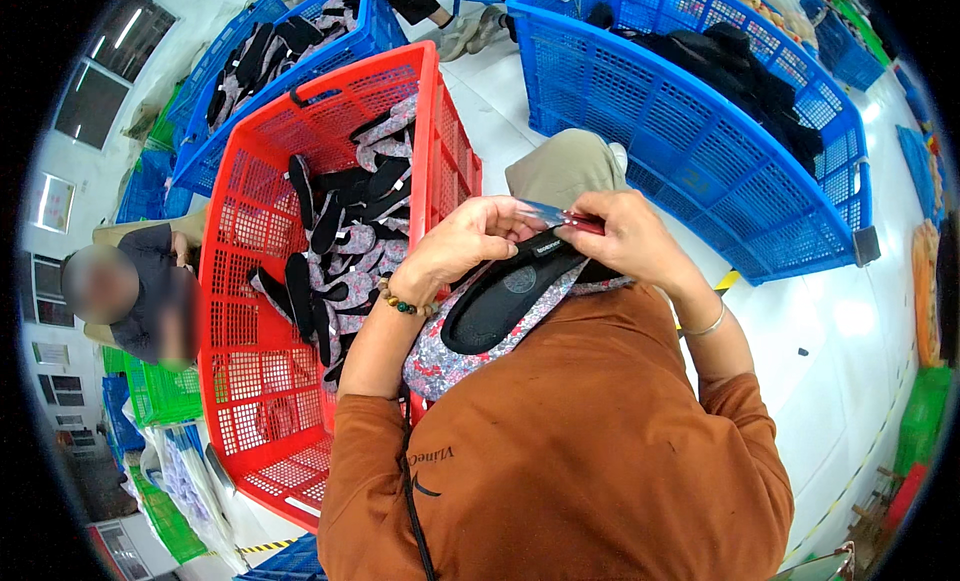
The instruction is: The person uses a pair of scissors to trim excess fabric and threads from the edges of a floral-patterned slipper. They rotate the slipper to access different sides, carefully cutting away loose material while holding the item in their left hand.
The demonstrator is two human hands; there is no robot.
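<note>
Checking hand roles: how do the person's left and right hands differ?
The left hand wears a beaded bracelet; the right hand, a slim bangle. The left hand holds the patterned shoe at its far end, while the right hand grips a red-handled tool. Both are ungloved.

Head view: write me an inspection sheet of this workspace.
Surface: no bench seen; work is held up over white floor and the wearer's front.
Work items: patterned slipper with black insole; red-handled bladed tool.
Clutter: red crate with a jumbled heap of slippers; small dark scrap on the floor.
Hands: left hand grips the slipper's edge; right hand holds the tool at that edge.
Cables: black cord down the shirt; its ends cannot be made out.
Surroundings: blue crate of black items; another person at left.
</note>
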